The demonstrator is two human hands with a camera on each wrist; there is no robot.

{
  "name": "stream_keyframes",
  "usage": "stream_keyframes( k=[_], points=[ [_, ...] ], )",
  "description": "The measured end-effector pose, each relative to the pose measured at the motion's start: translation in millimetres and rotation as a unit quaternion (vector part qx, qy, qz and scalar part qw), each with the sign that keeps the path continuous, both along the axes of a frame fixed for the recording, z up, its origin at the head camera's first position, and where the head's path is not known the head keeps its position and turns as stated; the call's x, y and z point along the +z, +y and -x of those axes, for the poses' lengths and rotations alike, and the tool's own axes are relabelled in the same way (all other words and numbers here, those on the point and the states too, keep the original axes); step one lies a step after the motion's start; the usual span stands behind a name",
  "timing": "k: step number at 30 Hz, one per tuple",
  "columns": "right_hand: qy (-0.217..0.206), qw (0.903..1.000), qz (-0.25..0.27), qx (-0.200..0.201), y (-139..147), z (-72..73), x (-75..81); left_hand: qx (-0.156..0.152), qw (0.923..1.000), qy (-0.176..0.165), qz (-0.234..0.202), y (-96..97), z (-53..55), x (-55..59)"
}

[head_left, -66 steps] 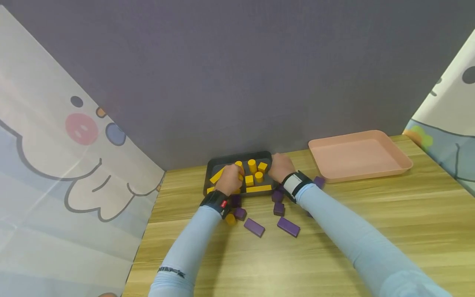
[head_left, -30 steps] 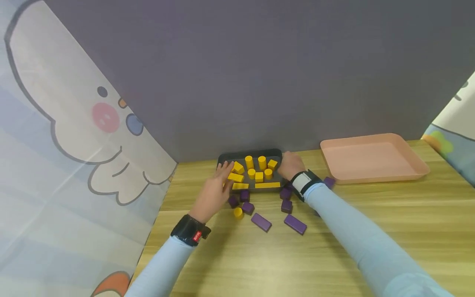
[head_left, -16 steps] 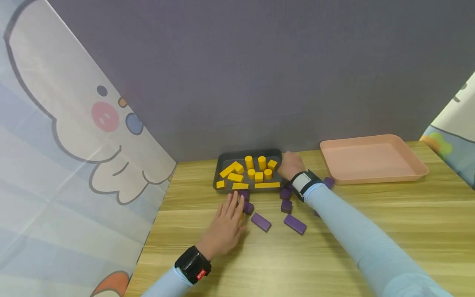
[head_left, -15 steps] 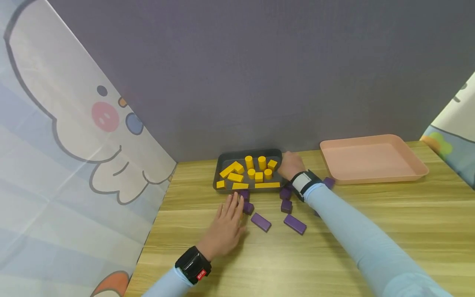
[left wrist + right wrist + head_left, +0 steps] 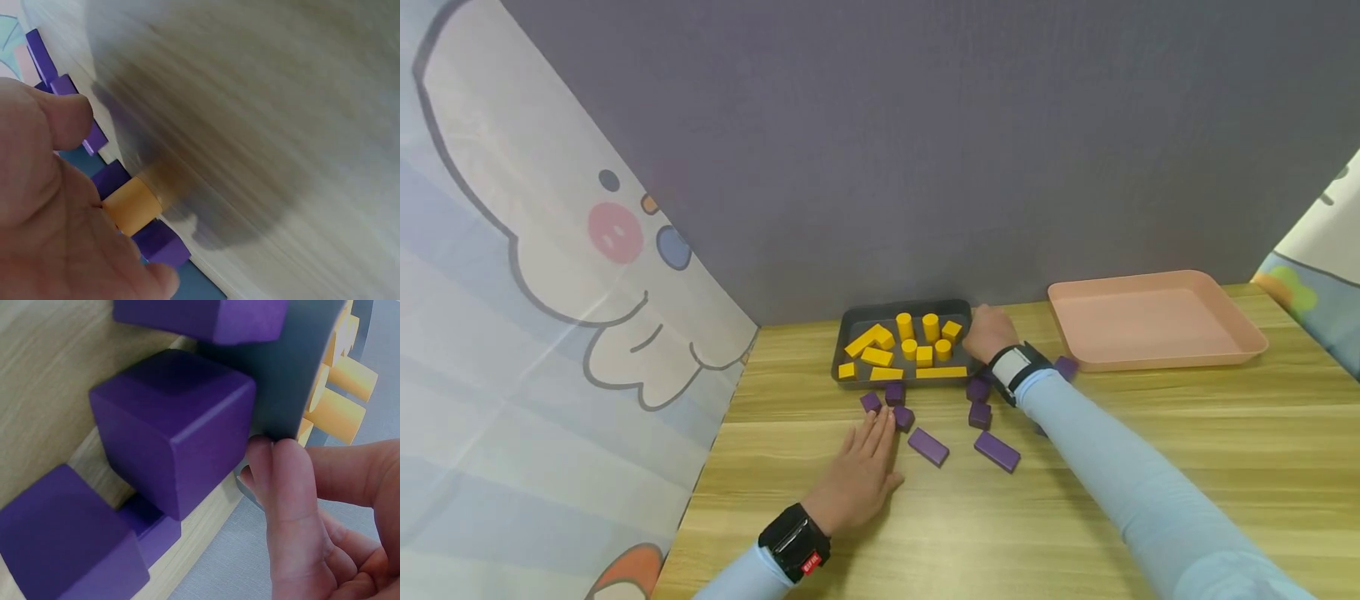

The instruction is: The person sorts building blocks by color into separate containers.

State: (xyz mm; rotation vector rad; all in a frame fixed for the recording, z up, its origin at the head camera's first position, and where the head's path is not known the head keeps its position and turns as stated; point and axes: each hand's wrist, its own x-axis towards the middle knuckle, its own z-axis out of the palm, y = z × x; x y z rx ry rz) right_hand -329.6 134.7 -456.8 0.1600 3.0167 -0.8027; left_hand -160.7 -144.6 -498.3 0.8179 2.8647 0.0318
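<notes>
My right hand [image 5: 990, 335] grips the right end of a dark grey tray [image 5: 868, 317], its fingertips at the rim in the right wrist view. Inside the tray are several yellow blocks: cylinders, cubes and bars. My left hand [image 5: 853, 483] is low in front of the tray with fingers extended, fingertips by a purple cube [image 5: 903, 418]. In the left wrist view a yellow cylinder [image 5: 132, 206] shows beside that hand; from the head it is hidden under the hand. Close to my right fingers is another purple cube [image 5: 175, 425].
Two purple bars, one nearer the left hand [image 5: 928, 447] and one further right [image 5: 997, 452], lie on the wooden table [image 5: 925, 550]. More purple cubes line the tray's front. A pink tray [image 5: 1157, 321] stands at the right, and a grey panel [image 5: 925, 167] rises behind.
My left hand has withdrawn from inside the dark tray, straightened its fingers and come down over the yellow cylinder on the table. My right hand has kept its grip at the tray's end.
</notes>
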Motion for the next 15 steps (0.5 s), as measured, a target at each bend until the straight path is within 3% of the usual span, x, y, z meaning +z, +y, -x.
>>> stream_keyframes(
  k=[4,8,11,15],
  points=[
    [0.004,1.0000,-0.002,0.000,0.6,1.4,-0.5,-0.005,0.9994,0.006,-0.035,3.7,-5.4,2.6],
    [0.014,0.9999,-0.004,0.004,1.7,2.3,-1.6,-0.027,0.9969,0.064,-0.036,7.8,-4.6,2.1],
    [0.016,0.9998,-0.008,0.002,2.2,2.2,-2.3,-0.031,0.9918,0.108,-0.062,9.8,-0.4,1.9],
    [0.013,0.9998,-0.013,0.004,1.2,-0.6,-0.9,-0.021,0.9860,0.100,-0.132,9.1,3.4,4.4]
  ],
)
